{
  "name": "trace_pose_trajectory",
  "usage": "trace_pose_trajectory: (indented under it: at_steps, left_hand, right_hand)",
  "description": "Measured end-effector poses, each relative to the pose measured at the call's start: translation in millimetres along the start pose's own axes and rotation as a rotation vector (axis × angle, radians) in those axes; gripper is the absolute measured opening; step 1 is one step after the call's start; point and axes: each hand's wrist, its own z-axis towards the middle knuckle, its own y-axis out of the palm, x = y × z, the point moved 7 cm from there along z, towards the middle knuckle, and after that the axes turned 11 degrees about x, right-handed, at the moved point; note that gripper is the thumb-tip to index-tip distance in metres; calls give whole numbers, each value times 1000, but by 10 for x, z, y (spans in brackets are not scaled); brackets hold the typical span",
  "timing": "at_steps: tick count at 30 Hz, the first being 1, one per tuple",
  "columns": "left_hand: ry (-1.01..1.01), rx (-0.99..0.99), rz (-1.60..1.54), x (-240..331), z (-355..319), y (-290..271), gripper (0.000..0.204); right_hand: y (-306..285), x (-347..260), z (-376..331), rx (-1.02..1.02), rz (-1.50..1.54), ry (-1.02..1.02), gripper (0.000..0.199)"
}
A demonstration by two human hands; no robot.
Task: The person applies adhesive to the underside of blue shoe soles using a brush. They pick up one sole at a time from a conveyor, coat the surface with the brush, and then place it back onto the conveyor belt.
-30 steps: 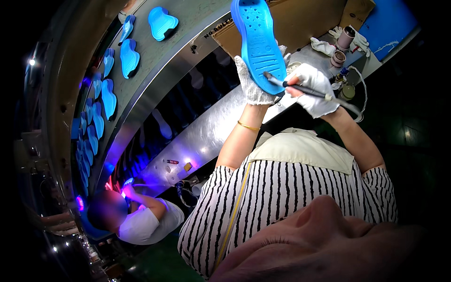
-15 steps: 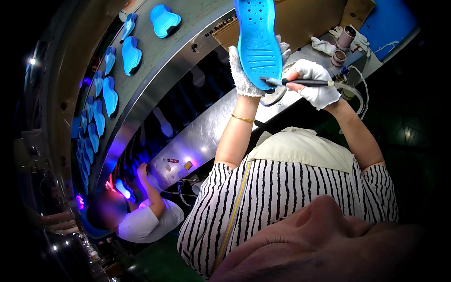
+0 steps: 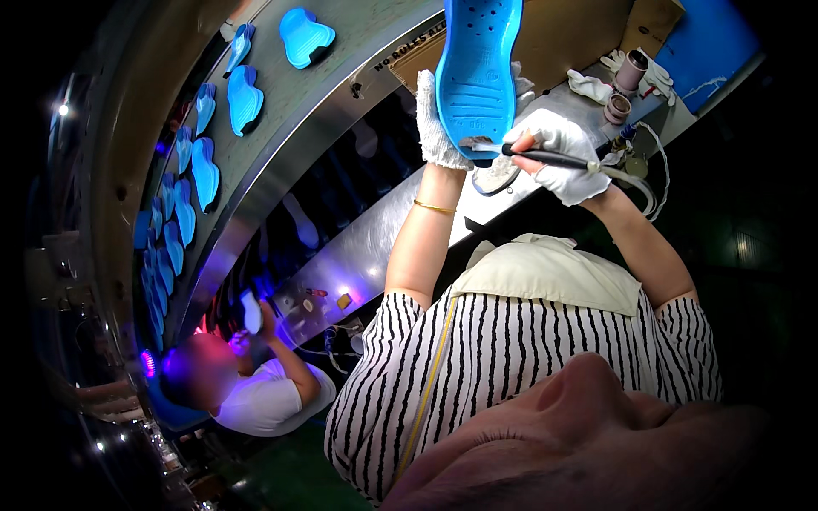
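My left hand (image 3: 440,128), in a white knitted glove, grips a bright blue shoe sole (image 3: 479,81) from its left edge and underneath. The sole has holes in its upper part and ridges across its lower part. White-gloved too, with bare fingertips, my right hand (image 3: 554,153) is closed round a black-handled brush (image 3: 550,157). A pale tube runs from the handle's rear end. The brush's tip lies against the heel end of the sole. Below that heel, a pale sole-shaped piece (image 3: 496,177) rests on the metal bench, partly covered.
A conveyor belt (image 3: 273,81) curves along the left, carrying several blue soles (image 3: 205,173). Cardboard (image 3: 571,38) stands behind my hands. Two pinkish containers (image 3: 629,72) and white gloves (image 3: 590,86) lie at the bench's right. A co-worker (image 3: 268,396) sits lower left, holding a pale sole.
The blue sole has tilted and shifted slightly right. My brush tip has moved a little left along the heel. The belt's soles have moved slightly, and the co-worker's sole is raised.
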Motion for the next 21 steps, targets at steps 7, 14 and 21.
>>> trace_pose_trajectory:
  at_steps: [7, 14, 21]
  left_hand:
    - [-115, -35, -85, 30, 78, -102, 91]
    - [-117, 200, 76, 56, 155, -327, 63]
    - [-244, 366, 433, -60, 133, -537, 41]
  right_hand:
    - [32, 135, -100, -69, 357, 403, 14]
    - [67, -59, 174, -227, -58, -76, 13]
    - [1, 246, 167, -434, -155, 288, 14]
